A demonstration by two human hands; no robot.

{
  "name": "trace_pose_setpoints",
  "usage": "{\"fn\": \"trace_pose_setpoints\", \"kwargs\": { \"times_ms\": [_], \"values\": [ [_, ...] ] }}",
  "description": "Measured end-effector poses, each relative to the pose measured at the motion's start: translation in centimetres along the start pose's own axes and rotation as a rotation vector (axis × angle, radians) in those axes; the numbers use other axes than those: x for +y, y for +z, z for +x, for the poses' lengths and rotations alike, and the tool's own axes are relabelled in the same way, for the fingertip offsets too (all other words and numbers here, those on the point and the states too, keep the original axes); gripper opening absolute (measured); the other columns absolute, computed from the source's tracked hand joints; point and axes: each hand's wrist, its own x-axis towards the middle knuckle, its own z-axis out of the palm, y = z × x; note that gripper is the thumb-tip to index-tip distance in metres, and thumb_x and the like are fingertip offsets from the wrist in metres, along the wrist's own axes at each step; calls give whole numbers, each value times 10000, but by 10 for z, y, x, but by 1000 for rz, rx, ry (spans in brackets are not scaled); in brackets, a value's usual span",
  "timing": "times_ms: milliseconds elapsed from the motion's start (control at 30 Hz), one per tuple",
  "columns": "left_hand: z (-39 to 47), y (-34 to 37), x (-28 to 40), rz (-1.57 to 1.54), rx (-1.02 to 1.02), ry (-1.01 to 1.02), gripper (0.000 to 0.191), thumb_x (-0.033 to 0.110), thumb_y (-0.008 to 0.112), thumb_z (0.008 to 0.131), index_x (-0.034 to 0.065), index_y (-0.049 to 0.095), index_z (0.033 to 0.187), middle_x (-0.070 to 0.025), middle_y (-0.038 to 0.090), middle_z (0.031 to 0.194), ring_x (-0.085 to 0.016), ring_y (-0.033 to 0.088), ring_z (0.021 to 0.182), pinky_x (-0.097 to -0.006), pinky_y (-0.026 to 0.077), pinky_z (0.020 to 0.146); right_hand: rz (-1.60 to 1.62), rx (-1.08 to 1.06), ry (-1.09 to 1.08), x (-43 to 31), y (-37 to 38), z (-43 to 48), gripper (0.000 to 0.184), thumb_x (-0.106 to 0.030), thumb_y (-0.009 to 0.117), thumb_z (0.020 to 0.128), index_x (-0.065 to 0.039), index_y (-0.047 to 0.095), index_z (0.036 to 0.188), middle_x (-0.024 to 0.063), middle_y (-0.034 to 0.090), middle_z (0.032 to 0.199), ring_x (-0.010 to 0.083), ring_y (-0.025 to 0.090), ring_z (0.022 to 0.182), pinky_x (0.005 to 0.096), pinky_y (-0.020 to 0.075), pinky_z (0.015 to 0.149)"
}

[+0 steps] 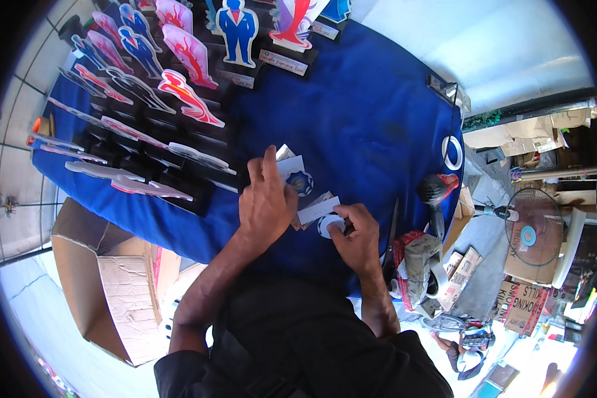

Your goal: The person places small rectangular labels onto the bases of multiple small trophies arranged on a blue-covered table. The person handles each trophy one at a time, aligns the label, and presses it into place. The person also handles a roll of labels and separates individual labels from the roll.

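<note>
My right hand (358,236) pinches a round white disc (331,226) with a dark edge between thumb and fingers. Against the disc's upper side lies a white strip (318,210), over some small printed cards partly covered by it. My left hand (266,201) hovers or rests just left of these, its thumb and fingers apart. Beside its thumb are a blue round badge-like piece (299,183) with a scalloped edge and a white card (291,166). Whether the left fingertips touch the card, I cannot tell. All this is over a blue cloth (363,124) covering the table.
Rows of figure-shaped trophies (237,32) on black bases fill the table's left and back. Rightward are scissors (393,229), a heat gun or hair dryer (433,191), a tape roll (451,152) and a tape dispenser (418,263). An open cardboard box (79,278) stands lower left.
</note>
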Motion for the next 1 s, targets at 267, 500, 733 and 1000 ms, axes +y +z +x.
{"fn": "trace_pose_setpoints", "kwargs": {
  "times_ms": [267,500,733,1000],
  "values": [
    [-5,8,-20,-7,194,213,828,94,746,788,-18,336,1498,-291,495,1414,-481,622,1169,-509,597,877,-42,86,-59,3,4,-8,332,13,767,779,-18,683,1099,113,649,1020,184,658,795,297,515,634],
    [-5,7,-8,55,117,256,1077,290,908,679,29,309,1535,-255,524,1413,-423,639,1185,-486,596,875,53,213,99,-10,4,-32,309,-3,771,823,-21,682,1118,127,639,1126,201,690,916,248,550,631],
    [-4,10,-10,82,75,202,1044,318,914,696,23,350,1524,-243,615,1294,-408,679,1113,-467,596,866,112,305,203,-16,0,-68,285,-16,775,828,-26,699,1103,134,659,1148,233,689,971,292,567,686],
    [-2,9,-9,9,156,198,969,306,872,765,-3,358,1527,-273,600,1362,-416,656,1182,-454,547,972,164,396,188,-25,-1,-99,258,-11,784,810,-13,707,1057,142,689,1096,252,699,928,309,562,674]
  ]
}}
